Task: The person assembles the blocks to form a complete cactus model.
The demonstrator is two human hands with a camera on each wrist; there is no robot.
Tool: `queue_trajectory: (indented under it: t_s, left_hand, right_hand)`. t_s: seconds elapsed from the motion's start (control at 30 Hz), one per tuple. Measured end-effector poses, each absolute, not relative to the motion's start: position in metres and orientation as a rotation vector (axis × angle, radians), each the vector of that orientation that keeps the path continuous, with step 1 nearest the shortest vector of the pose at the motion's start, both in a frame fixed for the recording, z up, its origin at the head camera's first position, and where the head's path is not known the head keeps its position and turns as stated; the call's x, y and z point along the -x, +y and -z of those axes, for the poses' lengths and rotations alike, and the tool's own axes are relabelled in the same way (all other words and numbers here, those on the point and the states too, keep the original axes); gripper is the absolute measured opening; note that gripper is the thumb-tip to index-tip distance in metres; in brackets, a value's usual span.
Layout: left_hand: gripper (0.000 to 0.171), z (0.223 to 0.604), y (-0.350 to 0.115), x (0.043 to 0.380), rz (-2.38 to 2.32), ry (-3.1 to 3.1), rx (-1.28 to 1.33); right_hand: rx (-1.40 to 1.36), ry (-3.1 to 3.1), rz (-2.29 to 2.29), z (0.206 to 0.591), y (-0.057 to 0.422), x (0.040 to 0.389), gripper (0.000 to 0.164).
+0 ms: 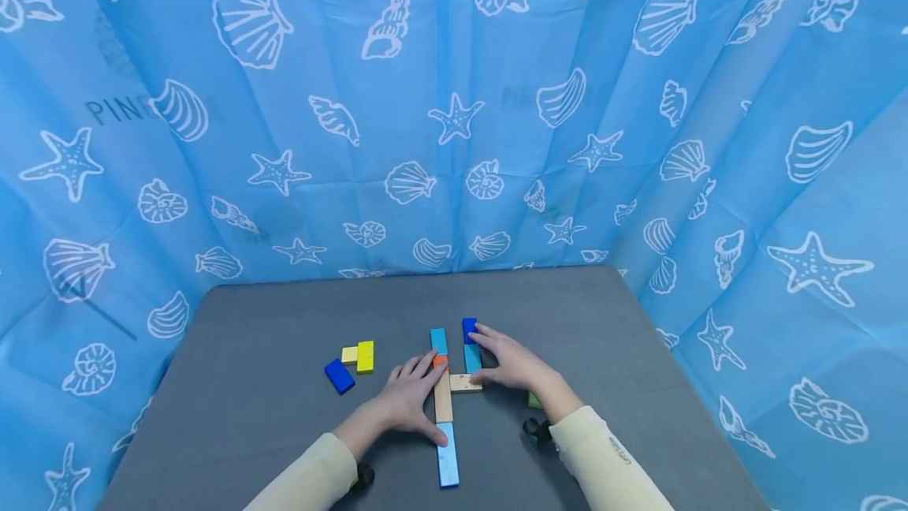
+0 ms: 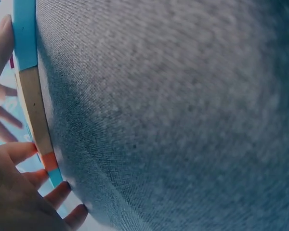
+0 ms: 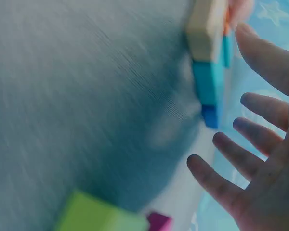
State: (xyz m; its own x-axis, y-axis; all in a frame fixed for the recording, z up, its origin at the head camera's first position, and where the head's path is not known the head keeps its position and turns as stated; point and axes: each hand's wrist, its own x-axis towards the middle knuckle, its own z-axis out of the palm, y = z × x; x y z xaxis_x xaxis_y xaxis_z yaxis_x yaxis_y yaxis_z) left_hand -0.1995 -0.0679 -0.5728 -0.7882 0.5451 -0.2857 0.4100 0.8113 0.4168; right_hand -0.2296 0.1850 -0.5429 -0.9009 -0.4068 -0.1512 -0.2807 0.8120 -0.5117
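A line of blocks runs away from me on the grey table: a light blue block (image 1: 448, 468), a plain wood block (image 1: 443, 402), an orange block (image 1: 440, 359) and a blue block (image 1: 437, 340). My left hand (image 1: 403, 403) spreads over its left side, thumb at the light blue block and fingertips by the orange one. A short wood block (image 1: 464, 383) juts rightward from the line. Beyond it lie another blue block (image 1: 471, 358) and a dark blue block (image 1: 469, 327). My right hand (image 1: 521, 365) hovers beside these, fingers extended and spread, holding nothing.
Left on the table (image 1: 269, 337) are a yellow block (image 1: 365, 356), a pale yellow block (image 1: 349, 355) and a dark blue block (image 1: 340, 376). A green block (image 3: 94, 214) and a magenta block (image 3: 159, 222) lie near my right wrist. A shell-patterned blue curtain (image 1: 397, 140) hangs behind.
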Motion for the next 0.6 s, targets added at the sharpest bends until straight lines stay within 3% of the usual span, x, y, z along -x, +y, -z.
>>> queue_trajectory:
  t_s: [0.4,0.6]
  left_hand:
    - [0.131,0.571,-0.065,0.199,-0.433,2.612,-0.732]
    - [0.131,0.57,-0.067,0.199,-0.429,2.612,-0.706]
  right_hand:
    - [0.442,2.866,0.914,0.52,0.256,0.213,0.058]
    - [0.392,2.719,0.946,0.53,0.283,0.205,0.07]
